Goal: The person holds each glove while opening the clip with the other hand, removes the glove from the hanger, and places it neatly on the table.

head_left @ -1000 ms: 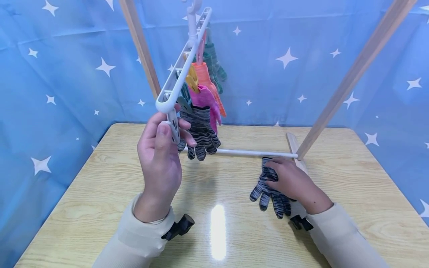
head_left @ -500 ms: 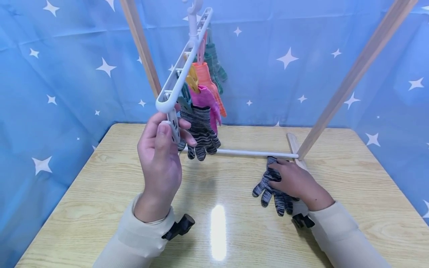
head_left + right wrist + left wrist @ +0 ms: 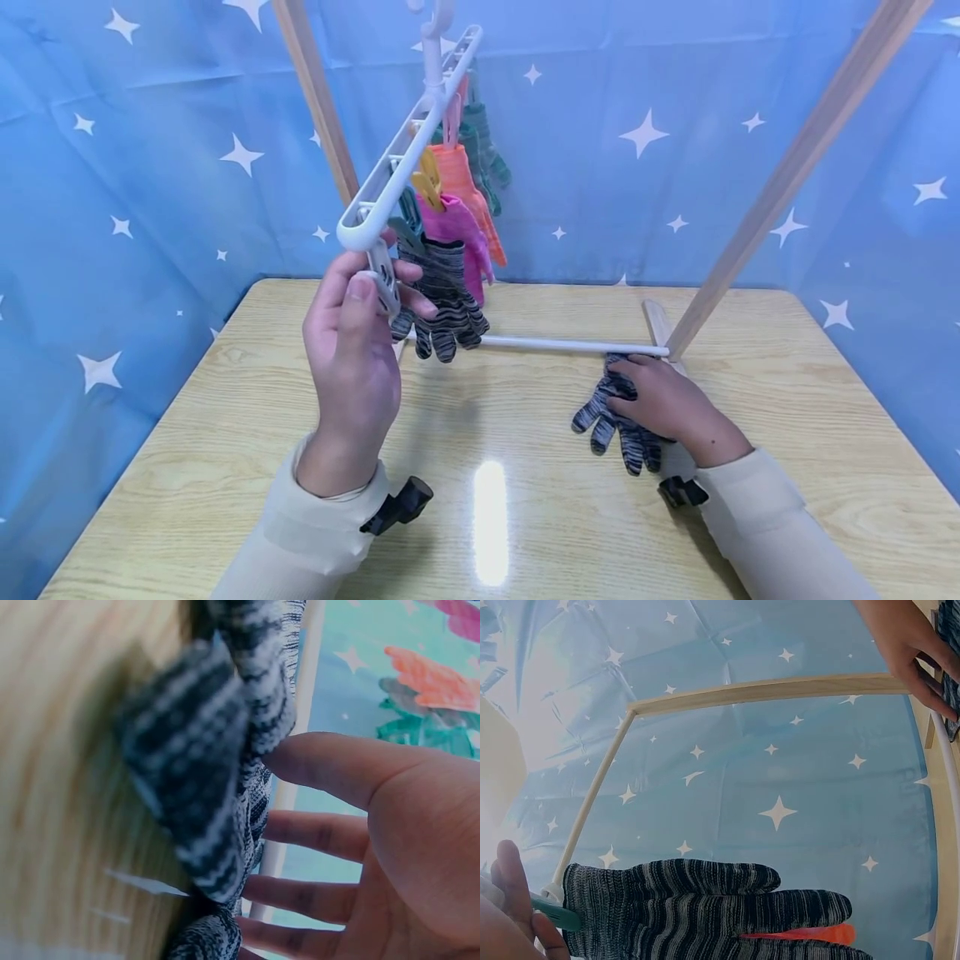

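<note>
Thumb and fingers of the left hand [image 3: 352, 358] are pinching a white clip [image 3: 382, 282] beneath the near end of a white hanger [image 3: 402, 157], where other gloves [image 3: 447, 292] are hanging, while the right hand's [image 3: 675, 407] fairly straight fingers are touching a black-and-grey glove [image 3: 602, 407] lying on the wooden table [image 3: 225, 433] just beside a white rod [image 3: 555, 343].

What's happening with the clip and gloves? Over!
Left hand: pinching white clip. Right hand: touching loose striped glove. White rod close by, nothing obviously blocking.
</note>
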The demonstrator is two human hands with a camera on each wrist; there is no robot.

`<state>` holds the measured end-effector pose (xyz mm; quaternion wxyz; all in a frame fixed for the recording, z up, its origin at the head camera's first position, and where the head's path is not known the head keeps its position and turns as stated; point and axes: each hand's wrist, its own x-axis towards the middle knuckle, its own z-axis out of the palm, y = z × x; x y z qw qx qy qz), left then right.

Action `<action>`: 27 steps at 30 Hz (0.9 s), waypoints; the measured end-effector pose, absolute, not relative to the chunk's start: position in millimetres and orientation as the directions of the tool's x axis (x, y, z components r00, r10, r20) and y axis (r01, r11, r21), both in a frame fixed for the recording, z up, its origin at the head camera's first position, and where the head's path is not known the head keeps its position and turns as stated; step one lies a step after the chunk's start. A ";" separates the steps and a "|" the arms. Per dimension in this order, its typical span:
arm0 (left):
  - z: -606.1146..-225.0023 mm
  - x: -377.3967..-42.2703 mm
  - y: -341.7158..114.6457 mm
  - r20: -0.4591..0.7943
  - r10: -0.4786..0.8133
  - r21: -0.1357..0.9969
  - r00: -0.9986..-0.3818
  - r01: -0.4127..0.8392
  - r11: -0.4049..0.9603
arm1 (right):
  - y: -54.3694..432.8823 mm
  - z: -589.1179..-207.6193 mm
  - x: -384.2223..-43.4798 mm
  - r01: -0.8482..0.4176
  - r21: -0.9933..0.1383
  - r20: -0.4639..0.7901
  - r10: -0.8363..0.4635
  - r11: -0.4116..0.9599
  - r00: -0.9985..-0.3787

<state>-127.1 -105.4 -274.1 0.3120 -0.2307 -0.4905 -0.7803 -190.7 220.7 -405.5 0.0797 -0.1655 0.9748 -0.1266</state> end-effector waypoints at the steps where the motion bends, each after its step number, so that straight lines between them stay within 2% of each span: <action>1: -274.3 -127.3 -105.6 0.668 -0.263 0.620 -0.696 0.716 -0.321 | 220.8 -405.4 -190.4 -0.303 -0.275 -0.109 -0.342 0.913 -0.933; 7: -274.1 -128.2 -108.5 0.678 -0.269 0.617 -0.684 0.729 -0.298 | 219.8 -405.5 -189.9 -0.300 -0.284 -0.097 -0.339 0.911 -0.936; 13: -277.2 -127.8 -115.7 0.668 -0.267 0.660 -0.695 0.719 -0.218 | 215.8 -406.4 -190.0 -0.285 -0.307 -0.103 -0.329 0.908 -0.939; 21: -280.8 -134.5 -127.6 0.608 -0.366 0.723 -0.705 0.682 -0.112 | 207.8 -410.1 -191.6 -0.289 -0.329 -0.098 -0.337 0.899 -0.936; 27: -282.9 -147.0 -135.4 0.615 -0.379 0.742 -0.692 0.670 -0.018 | 204.4 -409.9 -193.0 -0.300 -0.342 -0.076 -0.344 0.891 -0.936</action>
